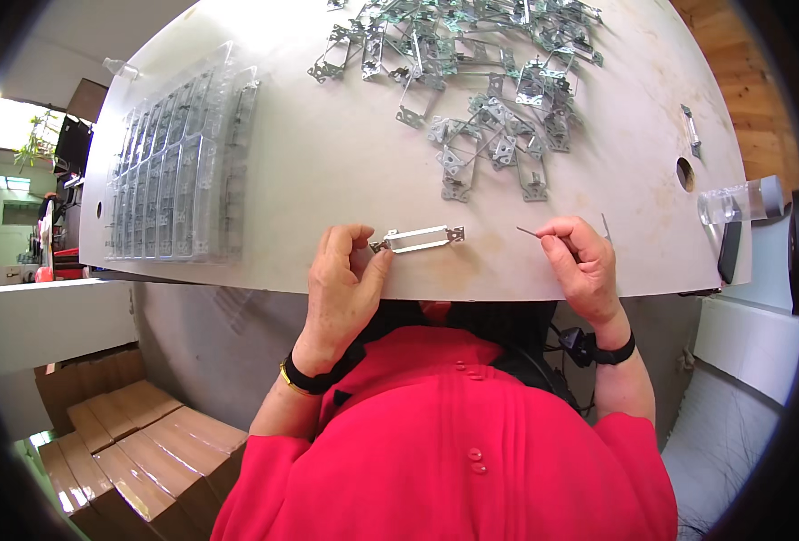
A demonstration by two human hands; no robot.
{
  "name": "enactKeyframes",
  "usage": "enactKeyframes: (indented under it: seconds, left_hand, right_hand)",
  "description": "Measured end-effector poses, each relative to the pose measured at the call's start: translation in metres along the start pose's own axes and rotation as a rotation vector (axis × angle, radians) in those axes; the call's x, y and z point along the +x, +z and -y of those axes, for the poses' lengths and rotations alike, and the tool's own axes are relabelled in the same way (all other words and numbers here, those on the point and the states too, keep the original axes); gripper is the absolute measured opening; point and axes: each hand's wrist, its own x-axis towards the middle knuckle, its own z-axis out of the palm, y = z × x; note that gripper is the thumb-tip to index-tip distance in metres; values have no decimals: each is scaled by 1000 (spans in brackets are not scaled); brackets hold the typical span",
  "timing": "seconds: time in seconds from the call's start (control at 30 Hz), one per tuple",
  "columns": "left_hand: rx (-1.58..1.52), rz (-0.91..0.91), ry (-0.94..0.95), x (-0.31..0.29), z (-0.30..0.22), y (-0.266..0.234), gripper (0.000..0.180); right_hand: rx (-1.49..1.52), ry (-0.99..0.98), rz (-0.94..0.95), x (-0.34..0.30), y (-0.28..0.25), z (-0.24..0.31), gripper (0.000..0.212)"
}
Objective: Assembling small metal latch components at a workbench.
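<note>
Near the front edge of the pale table, my left hand point(343, 275) pinches one end of a slim metal bracket frame point(422, 239) between thumb and fingers. The frame has two parallel bars and a dark, holed plate at each end. To its right, my right hand point(584, 266) is closed on a thin metal pin point(526, 232), whose tip points left toward the frame but stays apart from it. Another thin piece of metal point(607, 225) shows just beyond the right hand's knuckles; whether the hand touches it I cannot tell.
A heap of similar metal brackets point(456, 185) spreads over the far middle. Clear plastic compartment trays point(169, 180), filled with parts, are stacked at left. At right are a lone bracket point(691, 131), a round table hole point(684, 174), a clear bottle point(733, 203) and a flat black object point(730, 252).
</note>
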Motion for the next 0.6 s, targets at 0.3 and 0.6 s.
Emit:
enactKeyframes:
  seconds: [0.3,0.6]
  left_hand:
    - [-38,-30,123,-2,5,2,26]
    - [-74,-43,219,1,11,4,18]
  right_hand:
    - [-328,-329,-87,5,13,-3,12]
    - [-628,-516,-123,3,22,3,14]
